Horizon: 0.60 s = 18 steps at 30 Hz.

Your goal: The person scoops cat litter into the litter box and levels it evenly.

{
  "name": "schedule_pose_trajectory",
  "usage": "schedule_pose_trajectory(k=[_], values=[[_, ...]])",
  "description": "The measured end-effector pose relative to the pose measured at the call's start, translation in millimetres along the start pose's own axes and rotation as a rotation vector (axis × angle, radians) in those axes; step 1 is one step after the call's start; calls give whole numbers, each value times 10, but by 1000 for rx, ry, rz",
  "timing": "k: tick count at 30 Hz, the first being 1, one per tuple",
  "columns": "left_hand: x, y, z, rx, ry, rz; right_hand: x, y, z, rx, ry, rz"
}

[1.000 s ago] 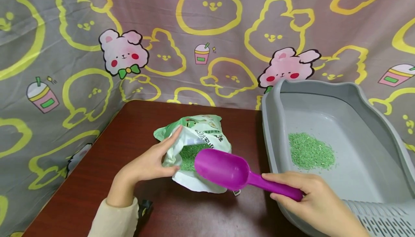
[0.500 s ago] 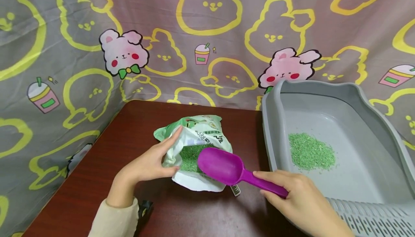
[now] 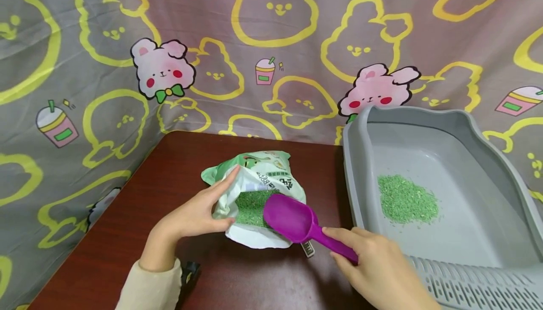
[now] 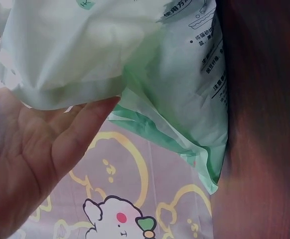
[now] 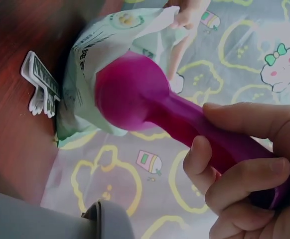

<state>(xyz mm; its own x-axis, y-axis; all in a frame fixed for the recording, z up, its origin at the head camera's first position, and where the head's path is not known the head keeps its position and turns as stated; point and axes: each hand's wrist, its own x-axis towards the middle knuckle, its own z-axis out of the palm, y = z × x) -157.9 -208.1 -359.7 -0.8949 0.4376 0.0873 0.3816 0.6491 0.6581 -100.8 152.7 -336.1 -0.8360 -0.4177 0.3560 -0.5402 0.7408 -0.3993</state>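
In the head view, my right hand (image 3: 373,260) grips the handle of a purple scoop (image 3: 290,218). The scoop's bowl tilts into the mouth of a green-and-white litter bag (image 3: 292,190) and looks bare inside. Green pellets (image 3: 252,206) show within the bag. My left hand (image 3: 195,216) holds the bag's left rim, thumb at the near side and a finger along the far side. From the left wrist view, the bag's edge (image 4: 60,97) lies across the fingers of my left hand (image 4: 30,164). In the right wrist view, curled fingers (image 5: 244,184) wrap the scoop handle (image 5: 200,122).
A grey litter box (image 3: 360,173) stands at the right, with a pile of green pellets (image 3: 407,199) on its floor. A small barcode tag (image 3: 308,248) lies by the bag. A black object (image 3: 191,274) is near my left sleeve. Patterned cloth (image 3: 288,18) hangs behind the table.
My right hand has moved left and slightly down, and the scoop's bowl has shifted a little right across the bag's mouth. My left hand stays at the rim.
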Motion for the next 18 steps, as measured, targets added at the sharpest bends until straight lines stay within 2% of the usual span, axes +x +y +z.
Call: schedule_pose_trajectory(k=[3, 18], values=[[-5, 7, -5, -8, -5, -3, 9, -34, 9, -10, -7, 34], [-1, 4, -1, -18, -7, 0, 55, -99, 33, -28, -31, 80]])
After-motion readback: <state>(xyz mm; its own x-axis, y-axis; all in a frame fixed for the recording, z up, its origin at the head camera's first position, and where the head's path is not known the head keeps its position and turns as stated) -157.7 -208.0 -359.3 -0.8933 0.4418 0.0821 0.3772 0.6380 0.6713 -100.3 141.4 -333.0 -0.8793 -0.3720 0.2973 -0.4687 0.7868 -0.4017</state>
